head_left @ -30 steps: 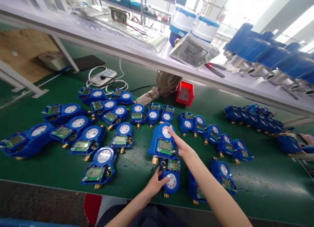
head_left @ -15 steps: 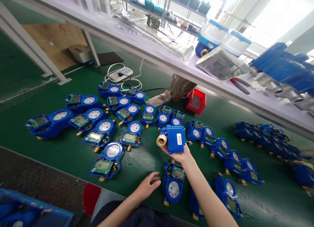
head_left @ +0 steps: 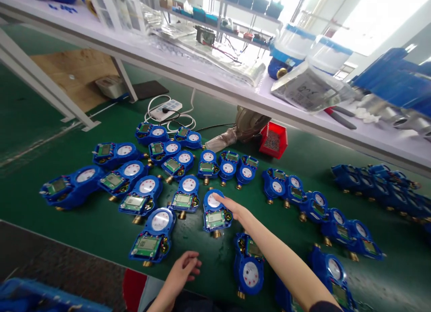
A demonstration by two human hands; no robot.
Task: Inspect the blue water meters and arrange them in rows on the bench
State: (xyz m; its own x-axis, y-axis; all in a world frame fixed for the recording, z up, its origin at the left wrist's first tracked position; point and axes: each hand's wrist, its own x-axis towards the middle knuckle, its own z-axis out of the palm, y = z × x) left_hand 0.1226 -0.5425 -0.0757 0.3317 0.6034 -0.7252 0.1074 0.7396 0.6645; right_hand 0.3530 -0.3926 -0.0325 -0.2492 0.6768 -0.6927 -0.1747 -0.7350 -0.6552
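Note:
A blue water meter (head_left: 213,200), its round white dial toward the back and its green circuit board toward me, stands on the green tabletop. My right hand (head_left: 233,207) grips it from the right, fingers over the edge of the dial; the thumb is hidden. Near the front edge, my left hand (head_left: 185,268) holds nothing, its fingers loosely curled and apart. Between that hand and the other meters on the left sits a water meter (head_left: 150,238) with its display exposed. Below my right forearm, another water meter (head_left: 249,267) lies turned the other way, dial toward me.
Several more blue meters (head_left: 134,199) stand in rows to the left, back and right. A red bin (head_left: 281,147) of small parts sits behind, beside a power tool in a plastic-wrapped end (head_left: 219,142). A white shelf (head_left: 161,63) overhangs the back; a power strip (head_left: 166,110) lies beneath it.
My right hand has turned the meter over, dial and board up, and lowered it onto the table. My left hand has shifted a little left and down in view.

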